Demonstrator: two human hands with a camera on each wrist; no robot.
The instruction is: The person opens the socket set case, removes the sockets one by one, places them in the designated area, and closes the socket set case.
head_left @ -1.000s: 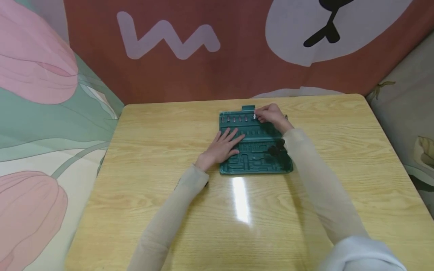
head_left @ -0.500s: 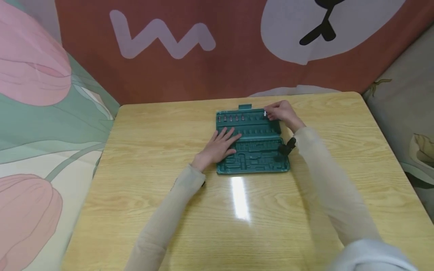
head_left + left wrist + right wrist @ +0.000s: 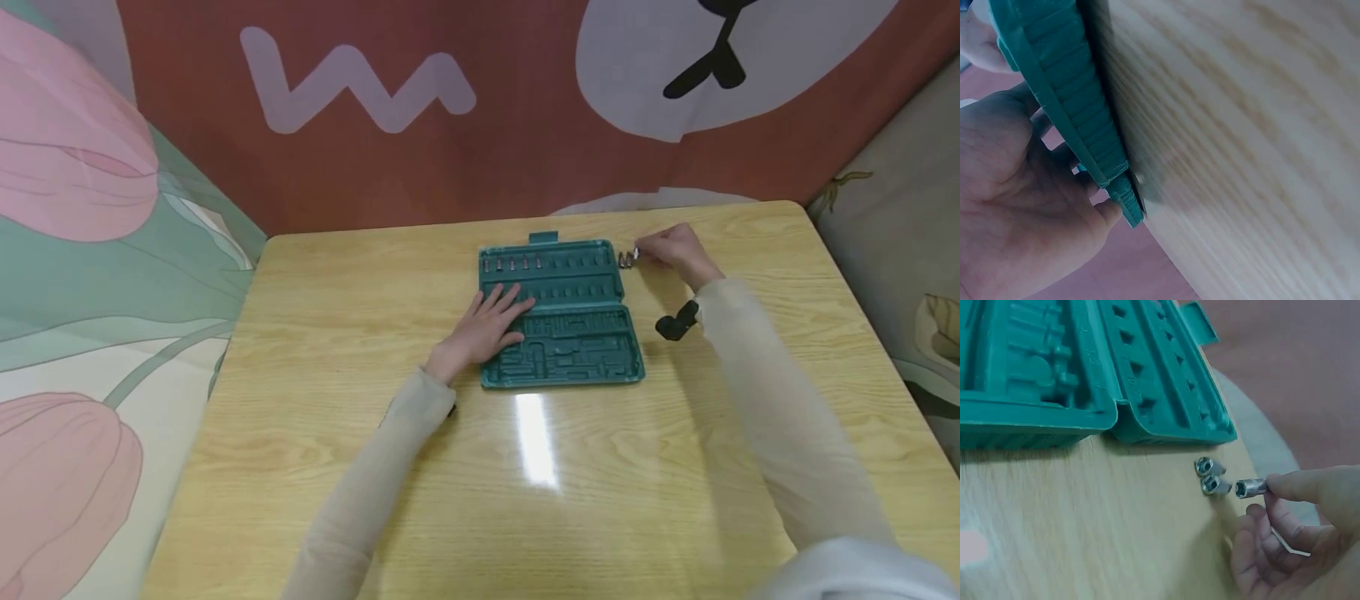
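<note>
A green plastic tool case (image 3: 577, 346) lies unfolded on the table. My left hand (image 3: 478, 335) rests across its left side with fingers spread. Several small metal sockets (image 3: 512, 264) sit in the left slots of the far row. To the right of the case, my right hand (image 3: 681, 252) pinches a metal hex socket (image 3: 1251, 487) between thumb and fingers. Two more sockets (image 3: 1210, 475) lie side by side on the wood, just left of the held one. In the left wrist view, my left palm (image 3: 1029, 187) is by the case's side wall (image 3: 1066, 94).
The wooden table (image 3: 360, 292) ends at a red patterned backdrop (image 3: 420, 175) close behind the case. The case's latch tab (image 3: 543, 237) sticks out at the back. A dark wrist camera (image 3: 677, 322) hangs under my right sleeve.
My right hand has moved right with the socket, from over the case's far row to beside the two loose sockets on the table. My left hand stays on the case.
</note>
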